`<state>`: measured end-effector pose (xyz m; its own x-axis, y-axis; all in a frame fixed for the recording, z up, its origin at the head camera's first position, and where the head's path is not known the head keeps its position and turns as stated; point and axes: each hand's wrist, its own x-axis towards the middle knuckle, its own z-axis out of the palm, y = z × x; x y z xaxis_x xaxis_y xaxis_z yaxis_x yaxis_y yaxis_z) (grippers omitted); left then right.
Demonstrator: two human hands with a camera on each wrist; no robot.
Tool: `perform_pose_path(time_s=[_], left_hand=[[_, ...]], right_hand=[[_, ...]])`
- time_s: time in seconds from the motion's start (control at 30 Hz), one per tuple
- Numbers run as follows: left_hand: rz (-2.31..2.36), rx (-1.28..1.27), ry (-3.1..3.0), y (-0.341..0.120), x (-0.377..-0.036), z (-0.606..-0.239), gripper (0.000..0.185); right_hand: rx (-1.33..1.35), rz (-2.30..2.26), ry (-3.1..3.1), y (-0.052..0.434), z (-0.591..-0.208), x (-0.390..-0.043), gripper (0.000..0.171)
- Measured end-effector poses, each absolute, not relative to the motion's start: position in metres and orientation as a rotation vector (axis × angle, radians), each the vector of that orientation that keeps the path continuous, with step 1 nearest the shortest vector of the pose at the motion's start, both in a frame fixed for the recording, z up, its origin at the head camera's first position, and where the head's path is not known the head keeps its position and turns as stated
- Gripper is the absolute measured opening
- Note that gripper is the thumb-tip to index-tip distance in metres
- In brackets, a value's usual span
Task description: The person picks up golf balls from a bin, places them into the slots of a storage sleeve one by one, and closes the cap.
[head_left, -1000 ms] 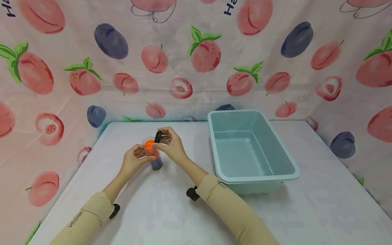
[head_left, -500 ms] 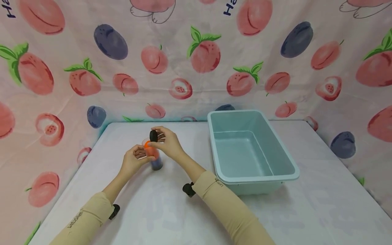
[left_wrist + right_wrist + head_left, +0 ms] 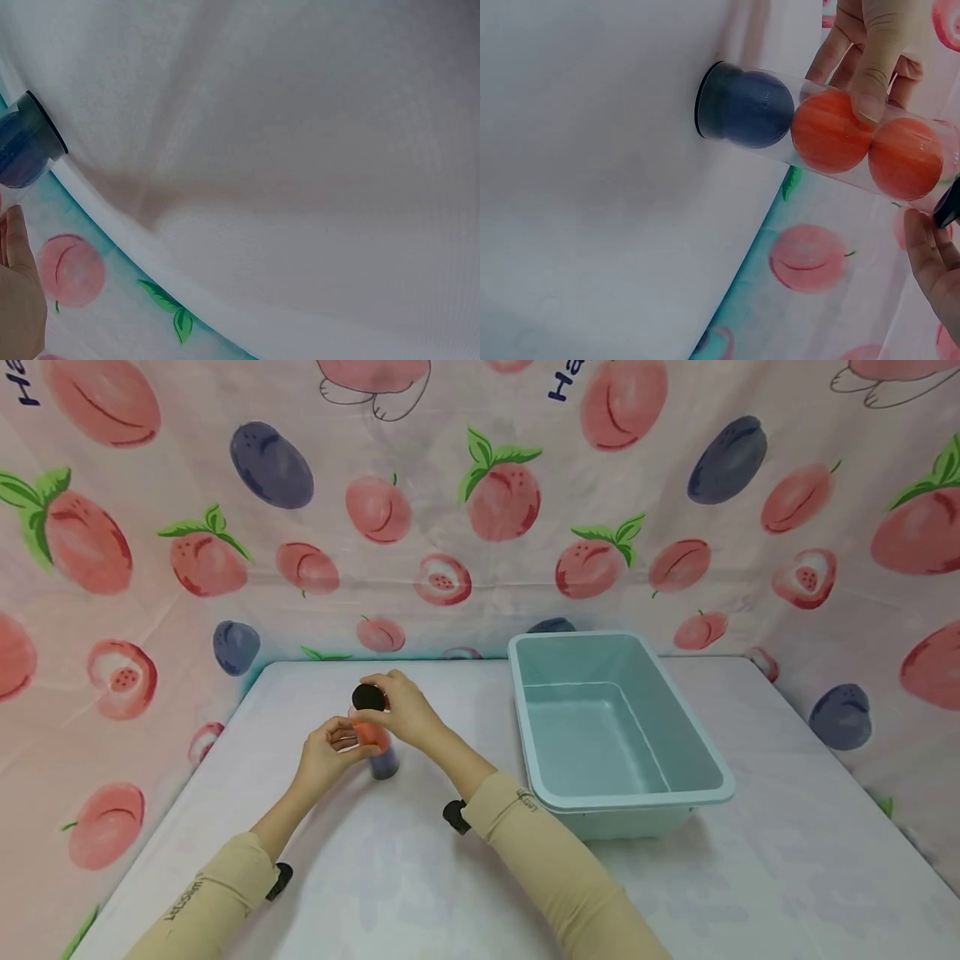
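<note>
While the head view looks down on the white table point(image 3: 420, 877), the left hand point(image 3: 326, 758) grips a clear tube point(image 3: 377, 750) that stands upright near the table's middle, its fingers curled round the tube's side. The right hand point(image 3: 405, 710) pinches a black cap point(image 3: 368, 697) between thumb and fingertips directly over the tube's mouth. A second ago the cap was held on edge, off to the right of the opening, with the top orange ball plain to see; now it lies nearly flat over the mouth and hides most of that ball, so the capping looks close to done but not yet pressed home. A pale blue bin point(image 3: 615, 727) sits apart to the right, against a fruit-printed cloth point(image 3: 480, 510).

In the left wrist view only the tube's dark base point(image 3: 30, 142) shows on the table, with the edge of the left hand point(image 3: 19, 292) below it; how the fingers lie cannot be told here.

In the right wrist view the tube point(image 3: 817, 127) holds a blue ball point(image 3: 754, 109) at the bottom and two orange balls point(image 3: 870, 146) above. The left hand's fingers point(image 3: 874, 56) wrap round it, and a corner of the cap point(image 3: 949, 206) shows beside the right hand's fingers point(image 3: 930, 255).
</note>
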<state>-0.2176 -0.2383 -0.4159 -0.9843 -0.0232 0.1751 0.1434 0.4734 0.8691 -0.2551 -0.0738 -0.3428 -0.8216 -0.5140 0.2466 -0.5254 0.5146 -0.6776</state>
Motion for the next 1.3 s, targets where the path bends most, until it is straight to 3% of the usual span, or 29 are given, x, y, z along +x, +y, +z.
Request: perform_pose_path(time_s=[1.03, 1.3], left_hand=[[-1.538, -0.092, -2.563, -0.239, -0.218, -0.418, 0.041], [-1.546, -0.103, -2.557, -0.242, -0.217, -0.418, 0.040]], right_hand=[[1.252, 0.616, -2.910, -0.084, -0.322, -0.270, 0.049], [1.384, 0.422, -2.873, -0.089, -0.312, -0.271, 0.032]])
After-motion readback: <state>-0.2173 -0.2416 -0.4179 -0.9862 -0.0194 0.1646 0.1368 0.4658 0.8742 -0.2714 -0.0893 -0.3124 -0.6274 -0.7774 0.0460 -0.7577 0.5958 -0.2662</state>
